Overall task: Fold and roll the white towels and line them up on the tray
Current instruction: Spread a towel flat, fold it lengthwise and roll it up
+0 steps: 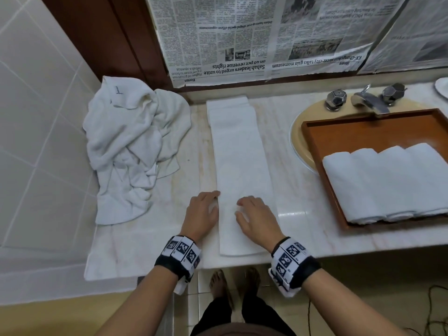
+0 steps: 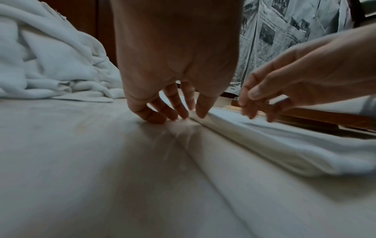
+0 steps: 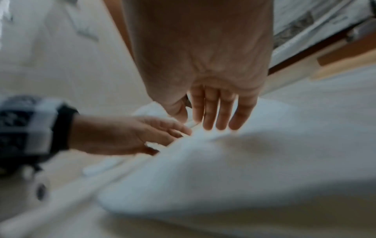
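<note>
Your left hand (image 1: 202, 213) rests spread-fingered at the edge of the long folded white towel strip (image 1: 238, 151) on the marble counter (image 1: 291, 197), your flat right hand (image 1: 254, 218) pressing it smooth, likely for rolling; four rolled white towels (image 1: 388, 180) already line the brown wooden tray (image 1: 312, 132).

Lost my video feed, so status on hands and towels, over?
Left hand and right hand open, flat on folded towel strip. Four rolls on tray. Crumpled towel pile waiting. Nothing blocking.
</note>
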`<state>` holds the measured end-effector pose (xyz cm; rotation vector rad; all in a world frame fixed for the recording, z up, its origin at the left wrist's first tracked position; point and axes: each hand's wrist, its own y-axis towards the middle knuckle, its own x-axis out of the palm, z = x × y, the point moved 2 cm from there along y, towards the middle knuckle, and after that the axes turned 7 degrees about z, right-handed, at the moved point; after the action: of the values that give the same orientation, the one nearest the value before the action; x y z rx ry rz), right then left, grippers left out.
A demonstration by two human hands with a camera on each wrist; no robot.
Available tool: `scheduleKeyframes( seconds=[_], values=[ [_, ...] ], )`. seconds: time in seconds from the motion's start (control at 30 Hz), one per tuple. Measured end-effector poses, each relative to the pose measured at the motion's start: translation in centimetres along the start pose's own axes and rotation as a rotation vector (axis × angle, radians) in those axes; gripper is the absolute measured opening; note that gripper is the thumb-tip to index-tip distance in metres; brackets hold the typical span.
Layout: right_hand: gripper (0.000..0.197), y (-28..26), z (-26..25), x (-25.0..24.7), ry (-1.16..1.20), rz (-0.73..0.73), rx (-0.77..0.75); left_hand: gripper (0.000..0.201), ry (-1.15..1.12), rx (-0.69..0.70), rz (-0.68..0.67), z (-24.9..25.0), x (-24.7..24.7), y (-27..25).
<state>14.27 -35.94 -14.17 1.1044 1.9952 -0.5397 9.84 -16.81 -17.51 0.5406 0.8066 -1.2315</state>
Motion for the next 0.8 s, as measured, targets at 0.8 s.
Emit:
scheduleKeyframes(
  seconds=[0.8],
  values=[
    [0.058, 0.1, 6.1, 0.2, -0.405, -0.136, -0.015, 0.055, 0.394, -0.082, -0.037, 2.8, 3.2, -3.3]
  ],
)
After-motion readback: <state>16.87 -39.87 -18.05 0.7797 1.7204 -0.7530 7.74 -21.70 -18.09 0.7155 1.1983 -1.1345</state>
